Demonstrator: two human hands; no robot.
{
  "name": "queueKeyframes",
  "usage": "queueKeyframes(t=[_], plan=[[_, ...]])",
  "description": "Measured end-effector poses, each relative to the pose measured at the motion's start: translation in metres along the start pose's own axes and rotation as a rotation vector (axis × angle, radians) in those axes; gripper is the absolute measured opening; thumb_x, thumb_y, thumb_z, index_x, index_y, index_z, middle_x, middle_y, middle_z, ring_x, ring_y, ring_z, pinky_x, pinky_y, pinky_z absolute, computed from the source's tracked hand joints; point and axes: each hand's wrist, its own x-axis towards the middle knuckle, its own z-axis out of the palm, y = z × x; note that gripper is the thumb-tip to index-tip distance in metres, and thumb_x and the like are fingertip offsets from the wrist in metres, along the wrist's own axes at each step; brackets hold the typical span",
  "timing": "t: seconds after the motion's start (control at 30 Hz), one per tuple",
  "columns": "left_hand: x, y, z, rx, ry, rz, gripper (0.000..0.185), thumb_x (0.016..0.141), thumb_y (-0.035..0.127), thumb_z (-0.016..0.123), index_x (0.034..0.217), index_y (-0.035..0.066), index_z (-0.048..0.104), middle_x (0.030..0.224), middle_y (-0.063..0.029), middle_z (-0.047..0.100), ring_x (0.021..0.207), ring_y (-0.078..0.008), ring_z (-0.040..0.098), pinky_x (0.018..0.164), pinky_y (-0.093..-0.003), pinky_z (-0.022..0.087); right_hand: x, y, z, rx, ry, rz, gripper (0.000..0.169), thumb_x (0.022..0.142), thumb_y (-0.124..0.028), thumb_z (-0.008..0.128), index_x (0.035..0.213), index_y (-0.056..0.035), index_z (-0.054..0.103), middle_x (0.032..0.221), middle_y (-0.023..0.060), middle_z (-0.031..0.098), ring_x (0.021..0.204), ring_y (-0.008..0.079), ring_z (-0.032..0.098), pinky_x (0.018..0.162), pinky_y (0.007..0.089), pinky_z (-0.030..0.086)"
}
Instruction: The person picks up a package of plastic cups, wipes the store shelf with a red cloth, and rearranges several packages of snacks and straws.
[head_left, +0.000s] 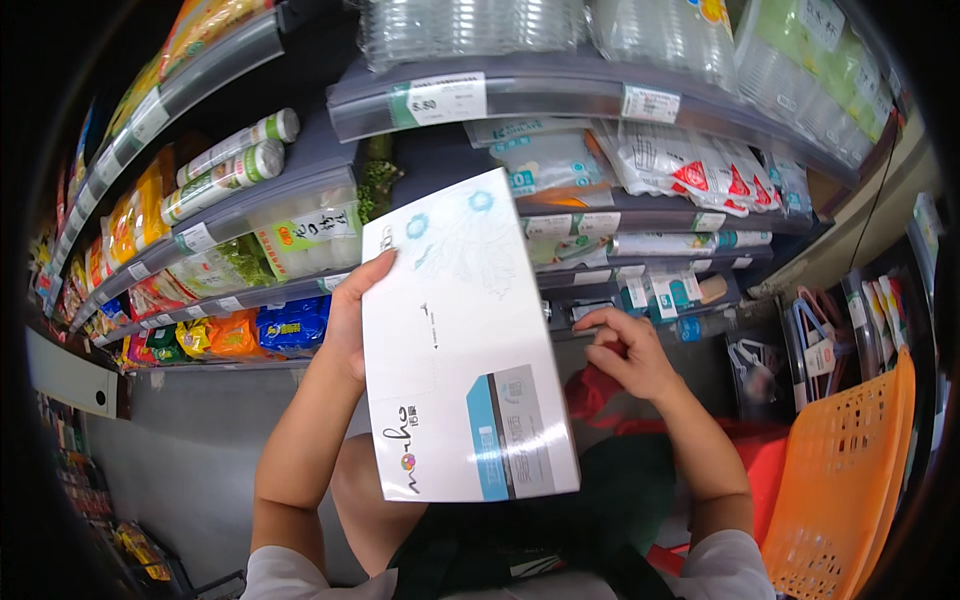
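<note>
A white cardboard box (457, 330) with blue flower prints and a blue and grey panel is held up in front of my lap, its broad face towards me. My left hand (360, 307) grips its left edge, the thumb on the face and the other fingers hidden behind. Just right of the box is my right hand (630, 356), with a crumpled red cloth (596, 390) in its curled fingers and hanging below them. The index finger points towards the box without clearly touching it. Part of the cloth is hidden by the box.
Shelves (562, 86) with price tags hold stacked clear plastic cups (472, 30), white plastic packs (682, 165) and wrapped rolls (225, 180). Bagged food (315, 236) fills the left shelves. At right stand an orange plastic basket (840, 480), a red plastic object (757, 465) and hangers (817, 345).
</note>
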Motion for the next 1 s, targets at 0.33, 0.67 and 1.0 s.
queueKeyframes(t=[0.33,0.67,1.0], plan=[[0.063,0.027,0.036,0.203,0.177,0.179,0.051,0.086,0.028,0.054,0.123,-0.005,0.046,0.113,-0.0211,0.058,0.098,-0.0307,0.063,0.081,-0.0420,0.054,0.001,-0.038,0.016,0.518,-0.055,0.159,0.035,0.088,-0.014,0.060,0.117,0.0056,0.054,0.088,0.0035,0.064,0.077,0.0061,0.057,0.069,0.0198,0.044],[0.074,0.030,0.030,0.670,0.328,0.337,0.071,0.087,0.037,0.059,0.138,-0.001,0.028,0.128,-0.0195,0.048,0.106,-0.0276,0.058,0.088,-0.0386,0.049,0.076,-0.048,0.030,0.991,0.328,0.150,0.025,0.089,-0.008,0.055,0.109,0.0063,0.057,0.096,0.0104,0.065,0.083,0.0122,0.062,0.075,0.0256,0.050],[0.057,0.008,0.006,1.972,0.275,1.081,0.058,0.079,-0.002,0.054,0.134,0.007,0.041,0.138,-0.0227,0.037,0.130,-0.0447,0.030,0.105,-0.0445,0.030,0.172,-0.037,0.065,0.966,0.304,0.219,0.025,0.084,-0.015,0.063,0.097,0.0065,0.058,0.086,0.0113,0.064,0.071,0.0155,0.063,0.063,0.0277,0.051]])
